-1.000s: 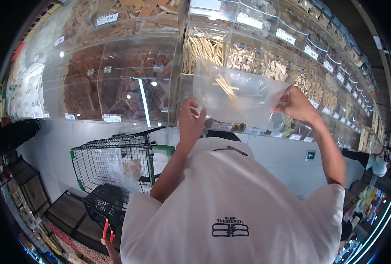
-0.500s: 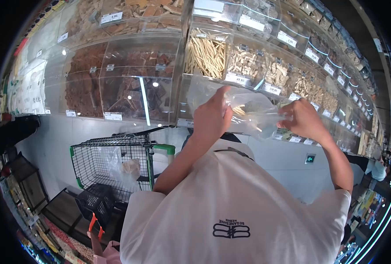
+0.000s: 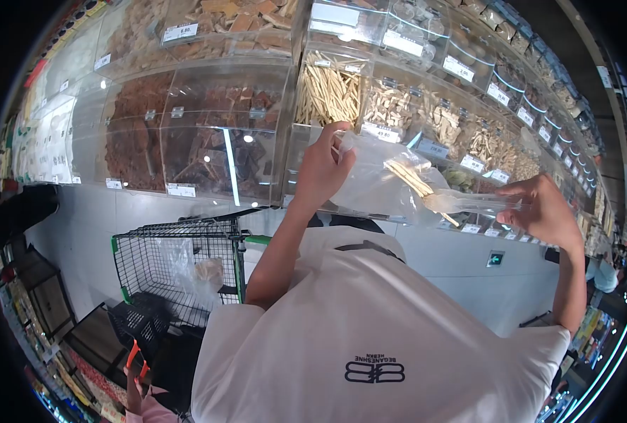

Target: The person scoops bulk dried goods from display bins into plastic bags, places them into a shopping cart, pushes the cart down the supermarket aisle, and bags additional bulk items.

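Observation:
A clear plastic bag (image 3: 370,176) is stretched between my hands, in front of the lower bins. Inside it lies a small bundle of pale yellow sticks (image 3: 411,178), slanting down to the right. My left hand (image 3: 324,163) pinches the bag's left part, fingers closed. At the bag's narrow, twisted right end, my right hand (image 3: 539,208) grips the plastic between thumb and fingers. Just above my left hand is an open-topped bin of similar sticks (image 3: 329,88).
Clear bins of brown dried pieces (image 3: 222,134) fill the left side. Bins of pale slices (image 3: 391,106) run rightward with price tags. A green-edged shopping cart (image 3: 176,264) holds a plastic bag. At lower left, a person's hand (image 3: 134,388) holds a black basket's orange handle.
My hands have moved apart, my right hand to the right and down, my left slightly left. The bag is pulled longer and the sticks show more clearly. The black basket has shifted left.

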